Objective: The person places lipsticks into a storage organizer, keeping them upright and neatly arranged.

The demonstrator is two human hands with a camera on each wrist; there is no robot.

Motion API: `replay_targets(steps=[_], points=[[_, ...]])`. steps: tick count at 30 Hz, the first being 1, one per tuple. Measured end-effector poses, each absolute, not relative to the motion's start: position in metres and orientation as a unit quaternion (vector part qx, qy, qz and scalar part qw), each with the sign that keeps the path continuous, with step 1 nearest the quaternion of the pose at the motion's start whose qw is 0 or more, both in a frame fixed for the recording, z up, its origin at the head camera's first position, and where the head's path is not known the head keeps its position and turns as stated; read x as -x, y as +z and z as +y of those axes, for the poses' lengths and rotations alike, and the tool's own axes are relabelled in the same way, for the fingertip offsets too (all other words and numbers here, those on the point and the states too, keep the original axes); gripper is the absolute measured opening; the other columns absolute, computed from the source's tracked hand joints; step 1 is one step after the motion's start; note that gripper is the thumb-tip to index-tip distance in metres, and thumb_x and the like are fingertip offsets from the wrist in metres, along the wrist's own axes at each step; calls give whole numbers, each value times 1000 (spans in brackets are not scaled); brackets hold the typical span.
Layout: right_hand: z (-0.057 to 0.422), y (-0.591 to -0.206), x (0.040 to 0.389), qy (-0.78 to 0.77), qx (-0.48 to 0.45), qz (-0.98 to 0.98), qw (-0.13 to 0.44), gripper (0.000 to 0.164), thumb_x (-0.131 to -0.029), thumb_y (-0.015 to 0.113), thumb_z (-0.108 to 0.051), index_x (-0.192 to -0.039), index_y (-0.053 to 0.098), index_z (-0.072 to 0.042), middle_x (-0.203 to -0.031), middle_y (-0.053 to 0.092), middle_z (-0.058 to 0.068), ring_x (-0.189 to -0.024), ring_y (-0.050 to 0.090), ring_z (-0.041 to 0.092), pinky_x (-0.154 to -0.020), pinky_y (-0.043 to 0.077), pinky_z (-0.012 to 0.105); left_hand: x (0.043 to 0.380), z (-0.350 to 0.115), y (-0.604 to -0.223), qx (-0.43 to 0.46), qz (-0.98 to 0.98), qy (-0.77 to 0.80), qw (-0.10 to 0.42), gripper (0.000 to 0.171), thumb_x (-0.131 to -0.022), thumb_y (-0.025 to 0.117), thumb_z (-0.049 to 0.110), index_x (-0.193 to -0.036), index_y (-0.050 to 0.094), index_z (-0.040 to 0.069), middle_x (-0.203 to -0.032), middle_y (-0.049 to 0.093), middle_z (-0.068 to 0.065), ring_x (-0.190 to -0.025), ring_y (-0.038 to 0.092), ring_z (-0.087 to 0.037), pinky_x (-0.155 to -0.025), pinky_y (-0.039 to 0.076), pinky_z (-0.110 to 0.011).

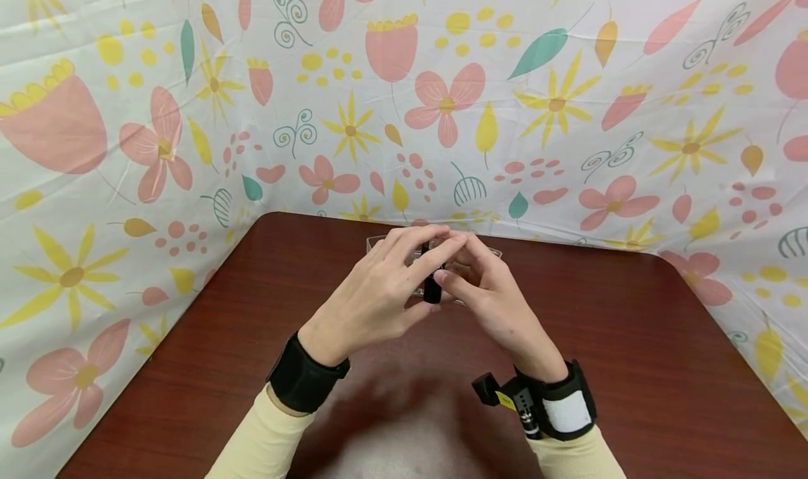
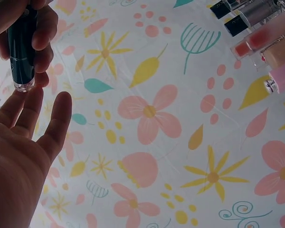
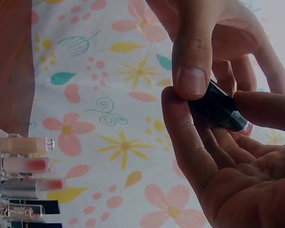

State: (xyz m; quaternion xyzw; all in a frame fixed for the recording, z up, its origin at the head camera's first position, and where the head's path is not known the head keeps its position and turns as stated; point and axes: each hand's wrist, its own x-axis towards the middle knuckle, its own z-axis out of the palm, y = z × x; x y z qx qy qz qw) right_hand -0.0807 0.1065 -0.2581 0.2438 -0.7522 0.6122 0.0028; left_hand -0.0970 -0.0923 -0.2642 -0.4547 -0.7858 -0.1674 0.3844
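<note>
A black lipstick (image 1: pixel 432 289) with a clear end stands upright between the two hands. My right hand (image 1: pixel 499 297) grips it, with the thumb against its side; in the left wrist view, curled fingers wrap the dark tube (image 2: pixel 22 52). My left hand (image 1: pixel 379 289) reaches across with its fingers mostly straight, the fingertips near the clear end. In the right wrist view, the left thumb (image 3: pixel 192 78) lies over the other end of the tube. Overlapping fingers hide part of it. Behind the hands is a clear plastic holder (image 1: pixel 376 240), mostly covered in the head view.
Several lip tubes stand in the holder, including a lilac one (image 2: pixel 281 80) and a tan one (image 3: pixel 26 144). The brown table (image 1: pixel 631 339) extends on both sides. A flower-print cloth (image 1: pixel 555 142) hangs at the back and sides.
</note>
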Motion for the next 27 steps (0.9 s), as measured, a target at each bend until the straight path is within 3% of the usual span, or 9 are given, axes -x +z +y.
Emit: replay_targets(steps=[4, 8, 13, 17, 20, 27], points=[[105, -264, 89, 615, -233, -753, 1, 52, -103, 57, -9, -151, 45, -28, -136, 63, 9, -100, 70, 20, -78, 62, 40, 101, -94, -268, 451, -791, -164, 380, 80, -82, 73, 10, -155, 43, 19, -149, 49, -7, -127, 54, -23, -108, 45, -33], [109, -280, 109, 589, -226, -776, 24, 51, -103, 57, -9, -151, 47, -26, -135, 61, 13, -100, 70, 20, -79, 62, 40, 110, -98, -276, 440, -810, -152, 357, 82, -83, 80, 16, -156, 43, 19, -149, 49, -8, -128, 54, -23, -103, 49, -36], [119, -315, 138, 543, -217, -810, 53, 46, -101, 57, -1, -143, 52, -19, -115, 63, 21, -89, 69, 33, -73, 61, 35, 125, -107, -293, 406, -856, -135, 290, 78, -86, 83, 31, -153, 46, 18, -146, 52, -9, -120, 59, -22, -92, 54, -44], [126, -340, 156, 481, -212, -845, 95, 39, -97, 60, 5, -131, 57, -13, -113, 69, 20, -98, 71, 34, -70, 54, 33, 133, -111, -303, 388, -880, -134, 238, 67, -90, 78, 31, -149, 51, 16, -142, 56, -8, -110, 65, -19, -89, 56, -46], [128, -352, 164, 437, -203, -865, 142, 33, -94, 63, 5, -123, 61, -10, -116, 71, 15, -109, 70, 31, -74, 50, 36, 136, -113, -305, 388, -884, -134, 225, 60, -92, 76, 30, -147, 53, 16, -141, 57, -9, -112, 66, -20, -87, 56, -45], [132, -366, 176, 396, -181, -877, 205, 24, -93, 65, 6, -114, 69, -5, -118, 72, 14, -113, 69, 35, -86, 56, 52, 138, -114, -303, 391, -882, -127, 230, 57, -94, 74, 30, -145, 55, 14, -139, 58, -8, -113, 65, -20, -87, 57, -41]])
